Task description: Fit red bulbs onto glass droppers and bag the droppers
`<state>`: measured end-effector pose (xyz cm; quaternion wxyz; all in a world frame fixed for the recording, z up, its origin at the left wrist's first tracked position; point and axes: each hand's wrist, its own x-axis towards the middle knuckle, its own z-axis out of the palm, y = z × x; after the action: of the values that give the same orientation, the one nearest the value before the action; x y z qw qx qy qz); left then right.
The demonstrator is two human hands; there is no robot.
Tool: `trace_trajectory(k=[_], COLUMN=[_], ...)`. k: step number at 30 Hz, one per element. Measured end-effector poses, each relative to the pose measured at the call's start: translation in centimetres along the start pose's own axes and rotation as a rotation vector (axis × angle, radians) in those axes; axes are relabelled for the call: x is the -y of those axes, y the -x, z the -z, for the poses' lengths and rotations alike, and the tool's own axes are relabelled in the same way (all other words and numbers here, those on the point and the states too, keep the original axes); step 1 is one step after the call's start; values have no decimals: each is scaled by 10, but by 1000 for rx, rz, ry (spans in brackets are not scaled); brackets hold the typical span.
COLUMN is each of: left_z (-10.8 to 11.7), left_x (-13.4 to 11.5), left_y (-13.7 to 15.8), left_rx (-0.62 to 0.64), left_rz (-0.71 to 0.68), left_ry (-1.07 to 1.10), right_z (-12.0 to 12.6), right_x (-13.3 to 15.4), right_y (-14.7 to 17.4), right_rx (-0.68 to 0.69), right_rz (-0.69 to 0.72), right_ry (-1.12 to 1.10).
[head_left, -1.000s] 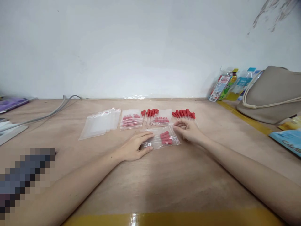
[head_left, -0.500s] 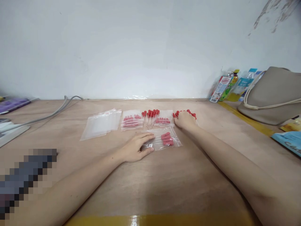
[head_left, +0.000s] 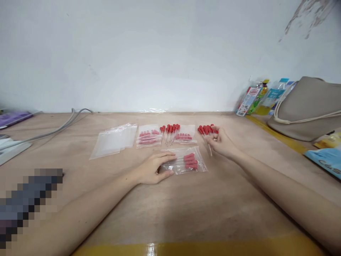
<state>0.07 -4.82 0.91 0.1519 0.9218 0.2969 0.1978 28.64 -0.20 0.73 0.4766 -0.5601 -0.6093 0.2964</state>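
Note:
My left hand (head_left: pixel 156 168) lies with thumb and fingers apart over the left end of a clear zip bag (head_left: pixel 177 168), touching it. Inside that bag are several droppers with red bulbs (head_left: pixel 190 161). To the right, my right hand (head_left: pixel 222 143) pinches a dropper (head_left: pixel 211 150), its clear tube pointing down toward me and its upper part hidden by the fingers. Just beyond those fingers lies a pile of loose red-bulbed droppers (head_left: pixel 205 130). Another loose group of droppers (head_left: pixel 171 131) sits between a stack of filled bags (head_left: pixel 149 137) and a further filled bag (head_left: pixel 185 138).
Flat, overlapping clear bags (head_left: pixel 109 142) lie on the left of the wooden table (head_left: pixel 202 209). A grey cable (head_left: pixel 57 128) and a pixelated dark object (head_left: pixel 29 202) are farther left. Bottles (head_left: pixel 274 96), a carton (head_left: pixel 248 101) and a grey-beige bag (head_left: pixel 306 110) stand at the right.
My right hand has drawn back from the dropper pile toward me and slightly right, now with a dropper between its fingers. My left hand stays on the zip bag.

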Motion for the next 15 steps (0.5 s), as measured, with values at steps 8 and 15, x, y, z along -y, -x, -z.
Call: trace_trajectory(k=[8,15], left_z=[2,1], left_x=[-3,-3], left_y=[2,3], left_rx=[23,5], left_rz=[-44,-4], left_ry=[9,-20], right_z=[-17,-25], right_x=[1,5], right_y=[26,34], right_rx=[-150,-154], right_rz=[-175,-306], right_ry=[-376,-597])
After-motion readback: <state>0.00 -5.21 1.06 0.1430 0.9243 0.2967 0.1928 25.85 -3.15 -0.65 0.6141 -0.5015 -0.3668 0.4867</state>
